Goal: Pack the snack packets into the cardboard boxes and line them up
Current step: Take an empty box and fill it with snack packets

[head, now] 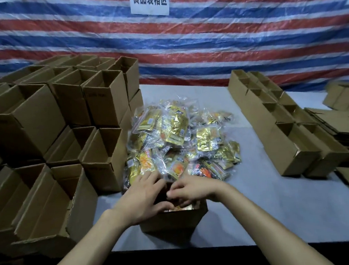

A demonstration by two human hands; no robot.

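Striped red/white/blue tarp (245,32) hung behind, w/ white sign (149,1) of Chinese characters top centre. Grey table (268,198) below.

Far left: open cardboard boxes (50,131) stacked in tiers, mouths up, only bare cardboard seen inside.

Front centre, near table's front edge: one small open box (174,220), mouth up, gold packet edge visible inside, lying roughly left-right.

Left hand (141,199) lay over box's left rim, fingers spread & fairly straight, tips at heap's near edge.

Right hand (193,191) over right rim, fingers bent together, dipped into opening; couldn't tell what, if anything, was pinched.

Just behind box: heap of snack packets (178,140), gold & clear wrappers, jumbled, long axes all directions.

Right: two rows of open boxes (284,128) ran near-right to far-left, mouths up.

Far right: flat cardboard sheets (348,122), stacked.
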